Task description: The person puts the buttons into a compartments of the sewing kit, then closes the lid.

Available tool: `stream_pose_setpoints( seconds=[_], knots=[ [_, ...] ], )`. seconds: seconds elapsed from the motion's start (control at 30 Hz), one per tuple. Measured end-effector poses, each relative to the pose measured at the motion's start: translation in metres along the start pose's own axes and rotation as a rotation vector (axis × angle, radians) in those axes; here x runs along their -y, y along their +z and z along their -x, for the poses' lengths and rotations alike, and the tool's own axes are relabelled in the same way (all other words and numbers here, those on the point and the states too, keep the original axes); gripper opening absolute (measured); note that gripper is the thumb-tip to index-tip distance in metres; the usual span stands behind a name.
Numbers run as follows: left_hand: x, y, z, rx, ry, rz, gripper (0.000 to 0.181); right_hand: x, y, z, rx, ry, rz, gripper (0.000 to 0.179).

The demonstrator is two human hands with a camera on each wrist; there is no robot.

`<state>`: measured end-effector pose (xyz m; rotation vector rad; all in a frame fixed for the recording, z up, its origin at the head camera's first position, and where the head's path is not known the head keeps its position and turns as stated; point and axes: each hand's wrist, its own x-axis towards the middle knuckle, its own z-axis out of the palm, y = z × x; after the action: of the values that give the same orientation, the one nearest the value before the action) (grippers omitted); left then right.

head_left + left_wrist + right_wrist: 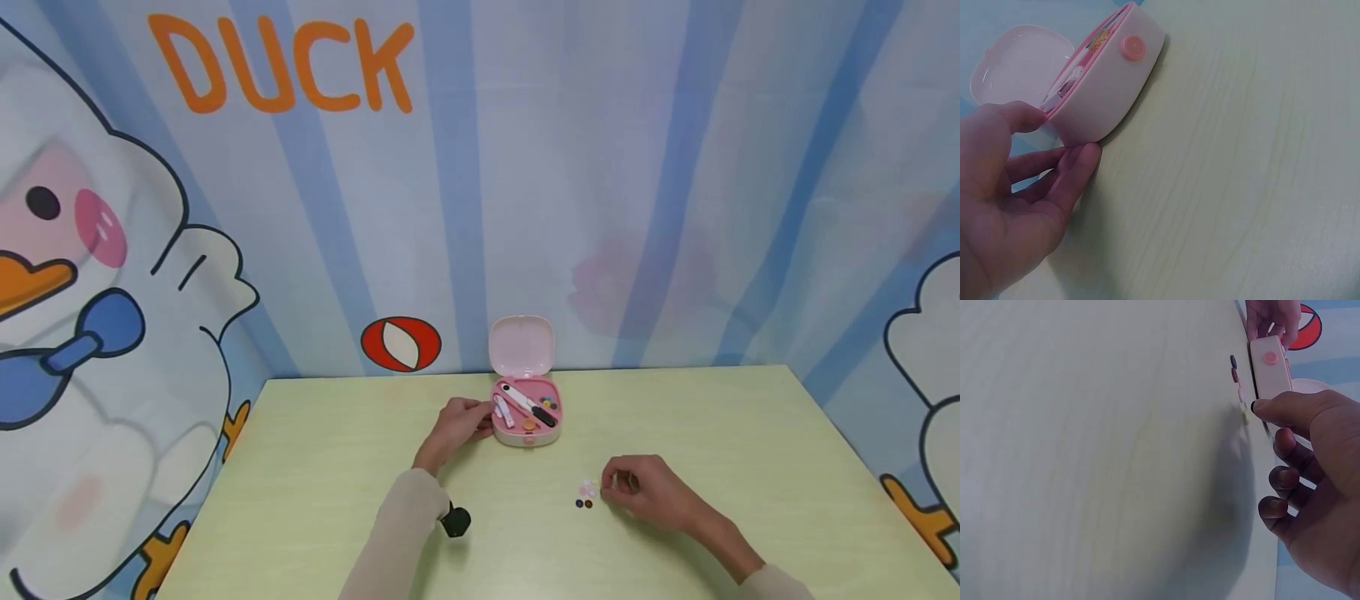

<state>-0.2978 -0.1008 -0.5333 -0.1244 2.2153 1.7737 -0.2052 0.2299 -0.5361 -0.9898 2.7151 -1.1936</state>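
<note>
A small pink-and-white box stands on the table with its lid raised. My left hand grips the box's left side, thumb at the rim and fingers low on the wall. In the box lie a slim white tool with a black end, a white piece, a small orange item and several coloured buttons. My right hand is held over the table, right of a small group of buttons. It pinches a small dark button at the thumb tip; the index finger is hidden.
The pale table reaches back to a striped blue curtain printed with ducks, close behind the raised lid. A black wrist device sits at the left cuff. Pink, pale, brown and dark buttons lie together on the tabletop.
</note>
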Motion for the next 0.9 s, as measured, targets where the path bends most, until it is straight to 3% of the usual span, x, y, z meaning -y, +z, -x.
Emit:
stream_pose_setpoints(
  seconds=[0.13,0.43,0.9],
  knots=[
    [0.0,-0.001,-0.001,0.002,-0.003,0.009,0.044,0.0,-0.001,-0.009,-0.001,-0.004,-0.008,0.018],
    [-0.002,-0.001,0.002,-0.006,-0.01,-0.007,0.043,-0.001,-0.006,-0.035,0.035,0.076,-0.041,0.011],
    [-0.002,-0.001,0.003,-0.007,-0.01,-0.009,0.044,0.0,-0.019,-0.087,-0.013,0.109,-0.032,0.005]
  ],
)
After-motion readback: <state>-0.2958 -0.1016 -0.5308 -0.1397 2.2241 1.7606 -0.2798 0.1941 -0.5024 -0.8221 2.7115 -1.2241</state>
